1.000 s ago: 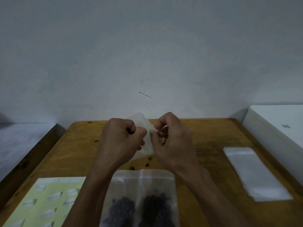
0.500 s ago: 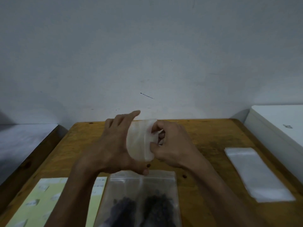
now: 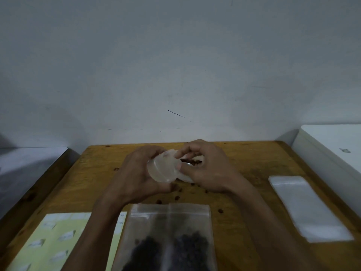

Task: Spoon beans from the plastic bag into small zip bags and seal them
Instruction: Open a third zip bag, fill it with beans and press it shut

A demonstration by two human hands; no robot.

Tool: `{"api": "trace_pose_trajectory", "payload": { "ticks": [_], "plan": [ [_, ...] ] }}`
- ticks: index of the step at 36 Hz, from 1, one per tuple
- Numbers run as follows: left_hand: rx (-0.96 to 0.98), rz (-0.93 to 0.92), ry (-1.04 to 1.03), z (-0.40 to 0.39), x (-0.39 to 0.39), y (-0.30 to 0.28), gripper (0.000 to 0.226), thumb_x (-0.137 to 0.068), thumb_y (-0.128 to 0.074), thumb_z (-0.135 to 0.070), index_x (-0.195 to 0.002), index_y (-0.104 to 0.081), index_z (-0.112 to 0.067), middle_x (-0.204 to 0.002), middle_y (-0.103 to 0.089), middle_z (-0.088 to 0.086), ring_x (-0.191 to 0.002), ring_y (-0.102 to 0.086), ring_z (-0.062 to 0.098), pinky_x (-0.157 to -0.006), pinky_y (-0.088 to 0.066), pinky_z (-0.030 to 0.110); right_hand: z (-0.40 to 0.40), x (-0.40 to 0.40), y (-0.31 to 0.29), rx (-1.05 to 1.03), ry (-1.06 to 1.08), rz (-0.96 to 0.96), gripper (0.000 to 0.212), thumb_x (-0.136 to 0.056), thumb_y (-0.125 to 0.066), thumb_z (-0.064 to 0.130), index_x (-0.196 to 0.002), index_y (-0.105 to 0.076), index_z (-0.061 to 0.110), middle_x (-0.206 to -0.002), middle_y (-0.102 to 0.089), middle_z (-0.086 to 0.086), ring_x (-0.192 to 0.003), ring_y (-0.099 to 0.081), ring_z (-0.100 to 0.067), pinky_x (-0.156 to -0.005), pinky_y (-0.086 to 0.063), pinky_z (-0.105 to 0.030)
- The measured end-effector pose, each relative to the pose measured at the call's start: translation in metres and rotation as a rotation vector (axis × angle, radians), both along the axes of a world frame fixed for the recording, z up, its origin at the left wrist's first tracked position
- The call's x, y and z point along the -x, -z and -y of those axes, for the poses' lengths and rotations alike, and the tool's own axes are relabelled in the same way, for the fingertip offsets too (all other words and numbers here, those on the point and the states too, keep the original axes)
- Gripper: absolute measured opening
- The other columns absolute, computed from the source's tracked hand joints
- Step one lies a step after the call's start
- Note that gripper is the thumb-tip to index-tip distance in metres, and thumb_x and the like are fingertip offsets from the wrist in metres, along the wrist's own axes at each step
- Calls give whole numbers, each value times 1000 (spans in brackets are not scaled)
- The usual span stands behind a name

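I hold a small translucent zip bag above the wooden table. My left hand grips the bag from the left, fingers curled round it. My right hand pinches its right edge. The bag's mouth looks spread into a round shape. Something dark, perhaps beans, shows by my right fingers; no spoon can be made out. The large clear plastic bag with dark beans in its bottom lies flat at the near edge, between my forearms. A few loose beans lie scattered under my hands.
A stack of empty clear zip bags lies at the right. A yellow sheet of labels is at the near left, partly under my left forearm. A white box borders the table's right side, a grey surface its left.
Both hands first pinched the small bag's top with curled fingers. My left hand then opened behind the bag and now curls round it; the bag's mouth has spread round.
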State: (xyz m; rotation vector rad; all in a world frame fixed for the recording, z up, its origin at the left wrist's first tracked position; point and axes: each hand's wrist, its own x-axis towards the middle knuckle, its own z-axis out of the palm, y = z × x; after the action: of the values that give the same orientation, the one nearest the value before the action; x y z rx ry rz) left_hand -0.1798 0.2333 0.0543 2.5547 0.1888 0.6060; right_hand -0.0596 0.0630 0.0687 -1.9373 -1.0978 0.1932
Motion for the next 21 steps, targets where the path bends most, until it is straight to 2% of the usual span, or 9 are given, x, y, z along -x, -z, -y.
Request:
{"api": "trace_pose_trajectory", "payload": {
  "ticks": [2,3,5,7,10,11,13,15,21],
  "plan": [
    [-6,-2,-63,-1,-3,2,85,-48,-73,-71,-119,-58,-28,-109,-59,-14,-94,-54,8,-72,-48,25,8,-13,11,34,206,57,12,-89,-71,34,-101,-68,32,-116,-59,11,-102,-57,-3,-69,-43,-13],
    [-8,-12,-91,-2,-5,3,87,-47,-73,-72,-121,-57,-28,-110,-57,-13,-95,-54,10,-71,-47,26,14,-21,18,97,322,103,18,-90,-69,37,-107,-67,32,-120,-59,9,-107,-56,-7,-73,-45,-15],
    [-7,-43,-131,-3,-8,7,89,-48,-79,-70,-123,-55,-28,-111,-56,-13,-96,-52,11,-71,-47,25,25,-34,32,270,497,145,38,-90,-67,45,-123,-62,27,-132,-57,1,-120,-54,-18,-88,-50,-31],
    [-23,-78,-157,-5,-12,11,93,-48,-80,-71,-126,-54,-27,-113,-55,-13,-98,-52,11,-73,-49,28,34,-42,44,392,548,72,58,-89,-64,55,-136,-55,20,-139,-55,-4,-125,-53,-24,-96,-49,-39],
    [-51,-178,-180,-8,-19,15,106,-42,-69,-84,-130,-50,-28,-119,-56,-10,-102,-52,13,-81,-53,36,41,-46,56,458,536,-128,67,-86,-66,59,-137,-54,18,-135,-59,-6,-120,-57,-24,-90,-50,-36],
    [-42,-217,-182,-8,-21,16,110,-41,-70,-85,-132,-48,-28,-122,-55,-9,-103,-52,14,-84,-54,39,41,-45,59,425,527,-205,64,-85,-69,58,-133,-56,18,-128,-64,-6,-112,-61,-22,-83,-52,-33],
    [-2,-289,-171,-6,-26,18,114,-39,-75,-82,-136,-44,-29,-126,-54,-8,-105,-52,15,-86,-54,41,40,-42,64,263,517,-352,49,-85,-74,48,-121,-63,17,-102,-73,-5,-83,-69,-14,-62,-54,-26],
    [14,-351,-161,-3,-31,19,117,-39,-79,-78,-139,-42,-29,-129,-53,-7,-107,-53,16,-89,-54,42,37,-40,68,79,540,-487,35,-84,-78,34,-109,-69,11,-81,-74,-5,-61,-67,-9,-48,-50,-20],
    [35,-467,-159,2,-41,22,120,-43,-86,-70,-144,-36,-29,-138,-50,-3,-115,-51,19,-93,-53,40,18,-37,74,-308,599,-754,18,-84,-80,21,-98,-74,12,-72,-70,-5,-58,-59,-13,-51,-48,-23]
  ]
}}
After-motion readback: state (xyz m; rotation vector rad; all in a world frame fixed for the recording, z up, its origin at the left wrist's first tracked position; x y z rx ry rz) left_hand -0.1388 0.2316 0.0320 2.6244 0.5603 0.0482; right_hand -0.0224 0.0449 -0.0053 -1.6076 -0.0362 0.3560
